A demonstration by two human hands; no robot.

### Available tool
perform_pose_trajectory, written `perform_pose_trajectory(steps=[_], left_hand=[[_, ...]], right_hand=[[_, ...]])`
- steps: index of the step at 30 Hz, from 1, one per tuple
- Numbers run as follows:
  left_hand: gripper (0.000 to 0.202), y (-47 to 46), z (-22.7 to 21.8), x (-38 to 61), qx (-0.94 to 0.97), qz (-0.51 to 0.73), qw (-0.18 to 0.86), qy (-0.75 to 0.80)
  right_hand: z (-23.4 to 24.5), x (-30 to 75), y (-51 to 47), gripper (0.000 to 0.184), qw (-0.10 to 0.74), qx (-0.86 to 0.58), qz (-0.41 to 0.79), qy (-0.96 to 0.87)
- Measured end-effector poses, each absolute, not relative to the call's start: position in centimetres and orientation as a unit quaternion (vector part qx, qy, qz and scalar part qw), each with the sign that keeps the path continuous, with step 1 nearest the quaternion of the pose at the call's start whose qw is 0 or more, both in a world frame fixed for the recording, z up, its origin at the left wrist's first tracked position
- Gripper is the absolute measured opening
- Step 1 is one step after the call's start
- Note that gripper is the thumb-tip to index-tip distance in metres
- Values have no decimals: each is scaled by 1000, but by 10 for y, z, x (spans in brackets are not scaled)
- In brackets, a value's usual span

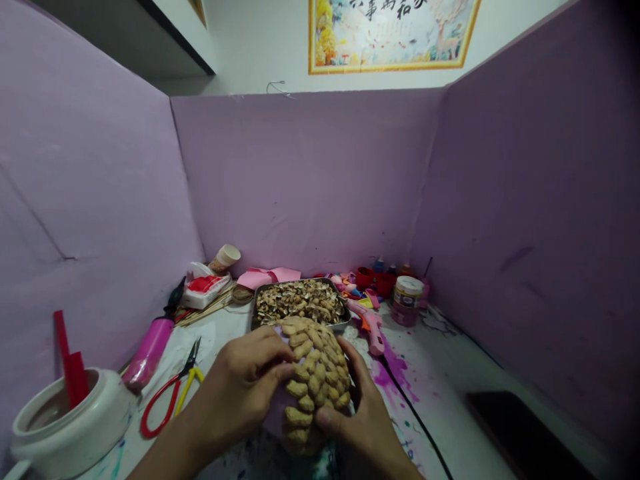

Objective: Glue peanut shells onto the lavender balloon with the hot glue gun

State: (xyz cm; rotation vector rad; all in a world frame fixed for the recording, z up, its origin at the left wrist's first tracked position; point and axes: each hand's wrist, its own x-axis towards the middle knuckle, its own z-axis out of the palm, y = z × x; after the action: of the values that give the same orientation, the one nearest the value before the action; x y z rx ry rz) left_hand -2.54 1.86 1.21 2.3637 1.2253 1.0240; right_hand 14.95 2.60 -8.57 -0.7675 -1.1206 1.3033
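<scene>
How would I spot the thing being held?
Find the purple back panel, then the metal tray before it. Nearer, between the left hand and right hand, is the peanut-covered piece. Unlike the loose shells in the tray, its peanuts sit packed over a purple surface.

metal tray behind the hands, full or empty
Full, or nearly so: shell pieces fill the metal tray about to its rim, with no bare bottom showing.
</scene>
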Motion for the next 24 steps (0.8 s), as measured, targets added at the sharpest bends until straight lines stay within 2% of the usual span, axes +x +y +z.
perform_pose_trajectory(steps=[4,16,24], left_hand=[[12,18,11,-24,828,336,133,430],[10,12,6,-17,829,328,-7,453],[9,9,6,-15,828,325,-16,457]], right_hand=[[-85,149,25,101,596,-324,560,-476],[-89,147,24,95,614,-323,536,-481],[-93,148,27,94,609,-329,518,-502]])
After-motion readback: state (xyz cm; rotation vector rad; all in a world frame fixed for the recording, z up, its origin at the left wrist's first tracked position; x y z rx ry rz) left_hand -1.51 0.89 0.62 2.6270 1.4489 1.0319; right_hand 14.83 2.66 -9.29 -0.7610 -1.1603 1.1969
